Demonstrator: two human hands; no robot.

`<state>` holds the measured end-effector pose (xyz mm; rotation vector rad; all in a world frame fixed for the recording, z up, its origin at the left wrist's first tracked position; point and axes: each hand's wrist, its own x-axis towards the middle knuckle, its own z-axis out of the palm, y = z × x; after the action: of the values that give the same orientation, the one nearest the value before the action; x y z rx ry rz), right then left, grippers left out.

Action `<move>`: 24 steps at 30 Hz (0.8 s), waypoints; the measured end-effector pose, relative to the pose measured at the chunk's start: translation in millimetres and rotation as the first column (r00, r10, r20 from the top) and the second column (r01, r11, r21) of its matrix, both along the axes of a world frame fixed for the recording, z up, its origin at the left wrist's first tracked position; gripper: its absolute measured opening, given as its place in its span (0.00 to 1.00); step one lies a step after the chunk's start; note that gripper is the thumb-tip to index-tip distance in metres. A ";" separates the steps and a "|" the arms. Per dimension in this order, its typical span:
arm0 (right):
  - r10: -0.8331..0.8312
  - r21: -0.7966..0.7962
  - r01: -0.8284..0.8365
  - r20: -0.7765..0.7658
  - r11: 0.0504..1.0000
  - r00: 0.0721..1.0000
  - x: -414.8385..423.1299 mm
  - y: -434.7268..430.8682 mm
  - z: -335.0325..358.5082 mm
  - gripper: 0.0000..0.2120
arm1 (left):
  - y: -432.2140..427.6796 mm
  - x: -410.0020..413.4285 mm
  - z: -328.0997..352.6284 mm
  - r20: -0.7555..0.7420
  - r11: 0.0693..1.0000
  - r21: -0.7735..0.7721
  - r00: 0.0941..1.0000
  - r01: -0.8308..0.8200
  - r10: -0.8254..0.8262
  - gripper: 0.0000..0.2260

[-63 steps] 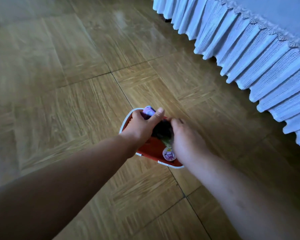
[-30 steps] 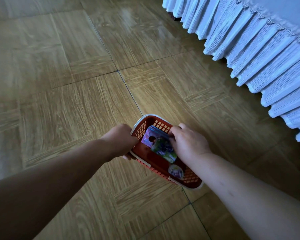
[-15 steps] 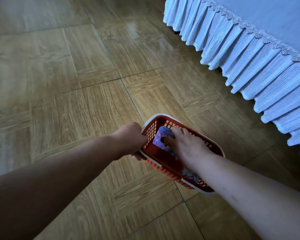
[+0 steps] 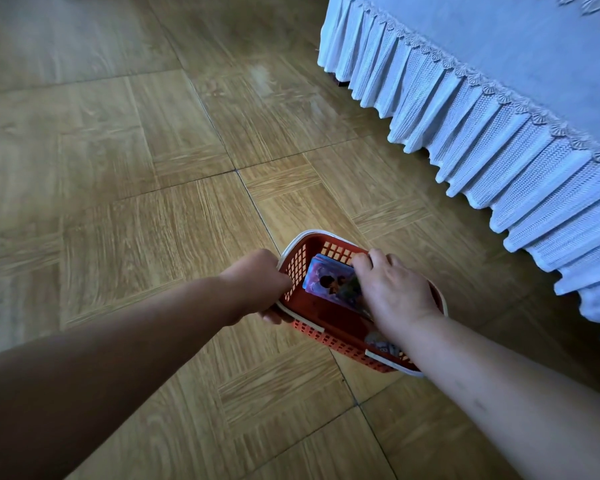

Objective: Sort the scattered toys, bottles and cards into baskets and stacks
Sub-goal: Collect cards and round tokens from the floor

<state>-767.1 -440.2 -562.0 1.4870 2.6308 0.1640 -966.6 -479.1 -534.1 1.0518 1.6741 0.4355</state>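
A red plastic basket (image 4: 329,325) with a white rim sits on the wooden floor. My left hand (image 4: 257,284) grips its left rim, fingers curled under the edge. Inside the basket, a stack of purple picture cards (image 4: 328,282) leans against the far wall. My right hand (image 4: 390,294) reaches into the basket and rests on the cards' right side, fingertips at their top edge. A small round item (image 4: 383,344) lies at the basket's near end, partly hidden by my right wrist.
A bed with a white pleated skirt (image 4: 482,133) runs along the right side, close to the basket. Wood-pattern floor tiles (image 4: 136,168) spread out to the left and ahead.
My left hand moved from the cards to the basket's left rim. My right hand pushed the cards down into the basket, and they now stand against its far wall.
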 end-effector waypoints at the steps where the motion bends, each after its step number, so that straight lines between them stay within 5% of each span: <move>1: 0.003 0.012 -0.003 -0.025 1.000 1.000 0.8 0.4 1.6 0.20 | -0.5 -0.2 0.3 0.001 1.000 -0.001 1.000 0.002 -0.002 0.08; 15: -0.248 -0.256 0.158 -0.373 0.954 0.894 6.4 3.9 45.4 0.05 | -6.1 -4.0 -7.9 -0.038 0.999 -0.036 0.999 -0.003 0.002 0.09; 24: -0.145 -0.572 0.057 -0.109 0.818 0.983 -28.6 -3.5 -0.2 0.15 | -3.6 5.7 -10.1 0.005 0.998 -0.057 1.000 0.021 -0.020 0.08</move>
<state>-795.7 -443.7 -562.2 1.4441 2.3680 -0.7101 -960.8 -482.8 -544.3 1.0247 1.6611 0.3742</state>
